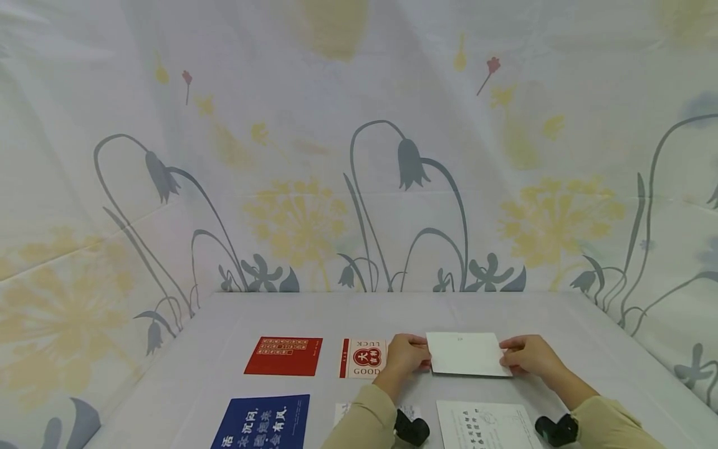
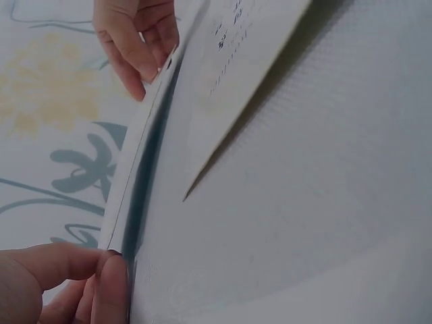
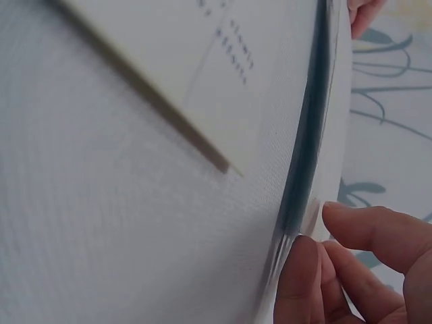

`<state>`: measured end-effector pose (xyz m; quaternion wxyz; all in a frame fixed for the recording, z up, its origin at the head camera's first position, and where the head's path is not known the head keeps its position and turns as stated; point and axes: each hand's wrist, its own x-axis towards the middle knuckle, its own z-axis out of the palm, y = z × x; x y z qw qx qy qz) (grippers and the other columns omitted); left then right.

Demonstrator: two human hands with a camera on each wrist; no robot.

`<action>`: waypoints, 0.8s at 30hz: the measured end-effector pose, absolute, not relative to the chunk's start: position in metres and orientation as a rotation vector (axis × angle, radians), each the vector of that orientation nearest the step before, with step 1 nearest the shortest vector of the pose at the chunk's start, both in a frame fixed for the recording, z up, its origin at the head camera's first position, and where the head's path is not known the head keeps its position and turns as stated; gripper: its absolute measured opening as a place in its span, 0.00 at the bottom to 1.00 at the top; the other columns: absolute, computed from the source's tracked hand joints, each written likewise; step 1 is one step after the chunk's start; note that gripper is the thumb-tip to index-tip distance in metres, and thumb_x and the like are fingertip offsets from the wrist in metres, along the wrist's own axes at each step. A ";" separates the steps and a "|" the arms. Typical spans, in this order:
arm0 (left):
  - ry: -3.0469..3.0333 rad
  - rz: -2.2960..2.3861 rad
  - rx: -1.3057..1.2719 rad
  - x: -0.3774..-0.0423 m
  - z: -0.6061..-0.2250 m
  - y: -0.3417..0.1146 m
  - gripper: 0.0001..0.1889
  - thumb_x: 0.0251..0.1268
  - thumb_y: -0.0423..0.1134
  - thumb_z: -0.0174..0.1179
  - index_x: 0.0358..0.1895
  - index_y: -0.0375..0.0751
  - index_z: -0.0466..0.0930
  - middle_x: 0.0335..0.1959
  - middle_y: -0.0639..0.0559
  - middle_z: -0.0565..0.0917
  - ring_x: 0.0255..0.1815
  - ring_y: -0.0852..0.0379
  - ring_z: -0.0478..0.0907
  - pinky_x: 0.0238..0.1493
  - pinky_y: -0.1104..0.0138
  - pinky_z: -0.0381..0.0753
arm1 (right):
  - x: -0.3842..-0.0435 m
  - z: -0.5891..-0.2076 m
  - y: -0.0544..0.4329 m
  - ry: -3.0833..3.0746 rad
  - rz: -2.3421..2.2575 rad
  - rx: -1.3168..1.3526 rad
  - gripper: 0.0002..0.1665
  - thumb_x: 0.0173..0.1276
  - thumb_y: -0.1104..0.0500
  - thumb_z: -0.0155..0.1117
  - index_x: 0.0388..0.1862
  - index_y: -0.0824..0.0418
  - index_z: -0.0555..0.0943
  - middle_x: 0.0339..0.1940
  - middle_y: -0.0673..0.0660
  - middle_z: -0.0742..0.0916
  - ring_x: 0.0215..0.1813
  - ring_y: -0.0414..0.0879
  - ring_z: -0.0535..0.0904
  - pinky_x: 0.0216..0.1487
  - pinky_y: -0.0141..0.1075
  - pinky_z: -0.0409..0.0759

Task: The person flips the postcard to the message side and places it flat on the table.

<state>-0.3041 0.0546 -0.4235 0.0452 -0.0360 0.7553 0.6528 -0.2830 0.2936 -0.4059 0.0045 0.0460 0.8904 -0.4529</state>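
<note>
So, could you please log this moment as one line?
left hand: holds white card by left edge; right hand: holds its right edge; red card: on table

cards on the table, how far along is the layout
Seemingly done: the red card, GOOD LUCK card, blue card and printed white card lie on the table. In hand: the left hand and right hand hold the near-blank white card. Remaining: probably letting go, since fingers pinch both ends.
</note>
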 end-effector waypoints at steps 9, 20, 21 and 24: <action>2.395 1.900 -0.085 -0.305 -0.426 0.055 0.06 0.51 0.23 0.62 0.33 0.33 0.81 0.18 0.50 0.79 0.17 0.62 0.76 0.20 0.71 0.80 | -0.283 -0.409 0.292 2.783 -1.420 0.132 0.23 0.50 0.71 0.66 0.45 0.81 0.74 0.26 0.55 0.79 0.25 0.44 0.76 0.27 0.34 0.78; 2.451 1.808 -0.048 -0.304 -0.422 0.054 0.07 0.49 0.21 0.62 0.30 0.34 0.80 0.16 0.50 0.78 0.14 0.62 0.75 0.18 0.72 0.79 | -0.285 -0.412 0.293 2.795 -1.359 0.104 0.21 0.49 0.70 0.65 0.43 0.80 0.75 0.25 0.53 0.78 0.25 0.44 0.75 0.27 0.35 0.77; 2.462 1.803 -0.052 -0.304 -0.422 0.055 0.07 0.48 0.21 0.62 0.30 0.34 0.80 0.16 0.50 0.78 0.13 0.62 0.75 0.17 0.72 0.78 | -0.285 -0.412 0.293 2.798 -1.352 0.104 0.21 0.49 0.70 0.65 0.43 0.80 0.75 0.24 0.53 0.78 0.25 0.44 0.75 0.27 0.35 0.77; 2.496 1.787 -0.059 -0.305 -0.422 0.056 0.07 0.47 0.20 0.63 0.28 0.34 0.80 0.15 0.50 0.77 0.12 0.62 0.74 0.16 0.72 0.77 | -0.285 -0.412 0.293 2.801 -1.342 0.108 0.21 0.48 0.70 0.65 0.43 0.80 0.75 0.24 0.53 0.77 0.24 0.44 0.75 0.27 0.35 0.76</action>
